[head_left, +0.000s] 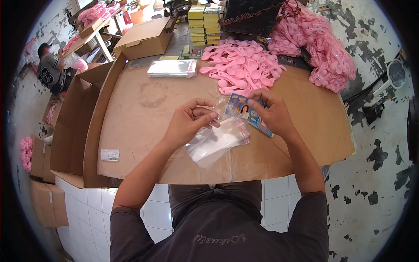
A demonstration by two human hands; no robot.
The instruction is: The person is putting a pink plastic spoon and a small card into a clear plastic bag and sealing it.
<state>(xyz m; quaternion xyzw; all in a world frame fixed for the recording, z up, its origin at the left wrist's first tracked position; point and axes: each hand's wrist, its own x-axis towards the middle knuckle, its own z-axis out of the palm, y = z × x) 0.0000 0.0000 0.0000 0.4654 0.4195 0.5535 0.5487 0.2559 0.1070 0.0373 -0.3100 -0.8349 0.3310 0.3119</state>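
Observation:
My left hand [192, 118] is closed, thumb against fingers, pinching the edge of a clear plastic bag. My right hand [274, 114] grips a blue printed card [244, 110] with a picture of a person on it. The card's left end meets the clear film between my hands; whether it is inside the bag I cannot tell. Below both hands, a loose pile of clear plastic bags [214, 143] lies on the cardboard-covered table [144, 131]. Just beyond the card is a heap of pink plastic spoons [244, 65].
A bundle of clear bags [172, 68] lies at the far left of the table. Stacked cards [197, 26] stand at the back, with more pink spoons [331, 56] at right. An open carton [78, 118] borders the left side. A person [52, 67] sits farther left.

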